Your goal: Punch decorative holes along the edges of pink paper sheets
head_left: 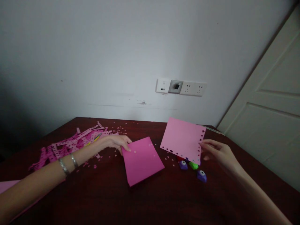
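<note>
My left hand (118,143) grips the upper left corner of a stack of darker pink square paper (143,162), thumb on top; a few tiny cut-out bits lie on it. Between the fingers and thumb of my right hand (217,153) is the right edge of a light pink sheet (182,137), held tilted above the table. Small punched holes run along this sheet's right and lower edges. Partly beneath it sit small craft punches: a purple punch (183,165), a green punch (193,165) and something red mostly hidden. Another purple punch (202,176) lies nearer to me.
Punched pink paper strips (70,140) are heaped on the dark red table (150,206) at the left, with a yellow tool (97,137) among them. Paper bits are scattered around. Pink sheets (9,186) lie under my left forearm. Behind are a wall with sockets (192,88) and a white door (269,100).
</note>
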### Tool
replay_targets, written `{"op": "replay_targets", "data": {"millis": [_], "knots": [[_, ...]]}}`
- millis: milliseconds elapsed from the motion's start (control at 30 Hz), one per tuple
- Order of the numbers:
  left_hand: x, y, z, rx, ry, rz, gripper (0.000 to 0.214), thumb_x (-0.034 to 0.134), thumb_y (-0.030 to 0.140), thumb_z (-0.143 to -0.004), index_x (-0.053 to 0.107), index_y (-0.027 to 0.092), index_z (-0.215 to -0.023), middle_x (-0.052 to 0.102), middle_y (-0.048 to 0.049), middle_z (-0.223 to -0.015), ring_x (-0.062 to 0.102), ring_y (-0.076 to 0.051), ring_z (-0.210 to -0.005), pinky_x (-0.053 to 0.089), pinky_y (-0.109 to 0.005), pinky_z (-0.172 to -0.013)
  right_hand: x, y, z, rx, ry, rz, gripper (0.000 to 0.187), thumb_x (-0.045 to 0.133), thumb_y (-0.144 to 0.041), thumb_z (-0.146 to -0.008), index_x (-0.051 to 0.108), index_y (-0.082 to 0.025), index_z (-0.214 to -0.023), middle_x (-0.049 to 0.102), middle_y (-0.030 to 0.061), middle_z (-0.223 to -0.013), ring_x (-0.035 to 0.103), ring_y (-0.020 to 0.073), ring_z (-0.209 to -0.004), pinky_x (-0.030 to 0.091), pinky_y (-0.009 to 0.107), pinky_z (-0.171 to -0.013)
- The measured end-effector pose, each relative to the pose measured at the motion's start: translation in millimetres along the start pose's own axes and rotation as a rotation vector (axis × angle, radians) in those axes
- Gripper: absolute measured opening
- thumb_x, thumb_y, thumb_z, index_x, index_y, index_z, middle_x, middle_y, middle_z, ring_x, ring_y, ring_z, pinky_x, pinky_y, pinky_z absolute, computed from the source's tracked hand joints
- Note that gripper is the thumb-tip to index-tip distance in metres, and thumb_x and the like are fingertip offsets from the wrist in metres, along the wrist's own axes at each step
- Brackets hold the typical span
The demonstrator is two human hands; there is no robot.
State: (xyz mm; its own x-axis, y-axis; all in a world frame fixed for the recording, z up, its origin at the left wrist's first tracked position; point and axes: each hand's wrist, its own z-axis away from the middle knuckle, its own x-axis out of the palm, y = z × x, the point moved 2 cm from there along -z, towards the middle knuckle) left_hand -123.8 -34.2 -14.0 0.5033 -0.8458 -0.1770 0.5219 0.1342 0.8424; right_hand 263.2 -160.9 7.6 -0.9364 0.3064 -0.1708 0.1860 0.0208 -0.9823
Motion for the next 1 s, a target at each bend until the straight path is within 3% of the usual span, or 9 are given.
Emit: {"op": "replay_targets", "data": {"millis": [100,200,300,367,467,600,800,1000], "knots": [[-56.7,-4,49,0.013,0.168,0.021,0.042,0.067,0.014,-0.054,0.063,0.004,-0.095,0.068,-0.0084,-0.081,0.059,-0.017,-0.069,0.043,-0.028,-0.062,0,2,-2,0.005,-0.003,0.012,0.026,0.073,-0.035,-0.061,0.065,-0.016,-0.078,0.066,0.0047,-0.068,0.063,0.0176,-0.059,0.053,0.023,-0.043],[-117.5,-2,103,-0.095,0.335,-0.114,0.035,0.058,0.012,-0.061,0.061,0.001,-0.094,0.063,0.0007,-0.062,0.054,-0.01,-0.061,0.039,-0.022,-0.062,1,2,-3,0.007,-0.005,0.018,0.028,0.074,-0.035,-0.059,0.065,-0.016,-0.077,0.066,0.005,-0.069,0.063,0.0176,-0.058,0.053,0.023,-0.043],[-159.6,10,144,-0.254,0.625,-0.553,0.025,0.044,0.007,-0.067,0.06,-0.001,-0.084,0.054,0.0054,-0.05,0.049,-0.006,-0.055,0.035,-0.019,-0.063,4,1,-5,0.009,-0.008,0.021,0.03,0.075,-0.035,-0.057,0.065,-0.016,-0.078,0.066,0.0051,-0.069,0.063,0.0176,-0.057,0.053,0.023,-0.043],[-168.5,21,156,-0.331,0.75,-0.889,0.022,0.043,0.004,-0.064,0.061,0.0,-0.078,0.053,0.0048,-0.048,0.045,-0.005,-0.053,0.033,-0.019,-0.062,6,0,-7,0.008,-0.009,0.03,0.032,0.075,-0.037,-0.056,0.065,-0.015,-0.079,0.066,0.005,-0.067,0.062,0.0173,-0.055,0.053,0.024,-0.043],[-161.0,35,153,-0.248,0.771,-1.186,0.016,0.05,0.006,-0.059,0.062,0.006,-0.068,0.059,-0.0002,-0.057,0.045,-0.009,-0.056,0.03,-0.019,-0.057,12,-3,-8,0.002,-0.019,0.051,0.036,0.075,-0.04,-0.056,0.065,-0.015,-0.079,0.066,0.0051,-0.066,0.062,0.0172,-0.054,0.053,0.024,-0.044],[-142.2,50,143,-0.061,0.793,-1.227,0.013,0.055,0.015,-0.058,0.063,0.013,-0.067,0.062,-0.005,-0.064,0.049,-0.014,-0.058,0.029,-0.022,-0.055,20,-8,-6,-0.031,-0.042,0.078,0.038,0.074,-0.045,-0.056,0.065,-0.016,-0.079,0.066,0.0056,-0.068,0.062,0.0181,-0.057,0.053,0.025,-0.046],[-93.7,79,126,0.243,0.681,-0.988,0.019,0.054,0.026,-0.068,0.065,0.014,-0.077,0.063,-0.0029,-0.07,0.053,-0.014,-0.064,0.033,-0.023,-0.06,32,-17,4,-0.125,-0.111,0.045,0.031,0.074,-0.043,-0.059,0.066,-0.018,-0.077,0.066,0.0038,-0.075,0.061,0.0169,-0.063,0.055,0.028,-0.057],[-33.7,85,69,0.511,0.539,-0.623,0.021,0.058,0.031,-0.07,0.065,0.015,-0.081,0.063,-0.0027,-0.074,0.052,-0.012,-0.065,0.036,-0.023,-0.06,68,-19,9,-0.153,-0.159,-0.139,0.028,0.075,-0.038,-0.06,0.063,-0.018,-0.074,0.065,0.0031,-0.071,0.062,0.0165,-0.067,0.055,0.028,-0.062]]}}
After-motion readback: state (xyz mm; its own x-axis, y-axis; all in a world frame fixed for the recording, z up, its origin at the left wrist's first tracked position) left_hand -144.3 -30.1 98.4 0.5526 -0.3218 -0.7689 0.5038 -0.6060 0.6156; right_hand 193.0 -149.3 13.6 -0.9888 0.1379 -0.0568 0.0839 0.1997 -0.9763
